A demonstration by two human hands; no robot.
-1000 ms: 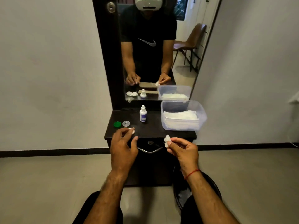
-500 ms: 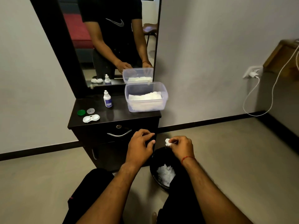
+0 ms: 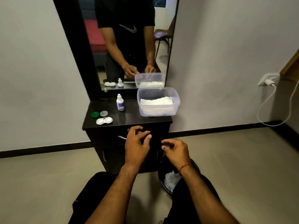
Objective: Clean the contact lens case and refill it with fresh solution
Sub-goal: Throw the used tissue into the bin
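- Hands: left hand [image 3: 137,146] and right hand [image 3: 176,151] hover in front of the drawer, near the bin [image 3: 160,178]. Fingers [image 3: 148,136] of both are loosely curled and hold nothing.
- Case: contact lens case [image 3: 104,121] lies uncapped, wells up, at the left front of the desk [image 3: 132,118], near the edge.
- Caps: green cap [image 3: 95,114] and clear cap [image 3: 103,113] lie side by side just behind the case, apart from it.
- Bottle: solution bottle [image 3: 120,102] stands upright between the caps and the tissue tub [image 3: 142,110].
- Risk, case: it is light and close to the edge, so a hasty reach could sweep it to the floor.
- Risk, bottle: it is tall and narrow, so a brush from a reaching wrist would likely tip it.
- Risk, refill: the wells are shallow, so a hard squeeze would overflow them, and a nozzle touching a well would soil the solution.
- Risk, caps: swapping the colours would confuse the two sides.
- Unclear: whether the wells are dry or hold lint, whether the bottle's own cap is on, and what its label says.
- Hidden: the right forearm covers part of the bin, and both palms face away.
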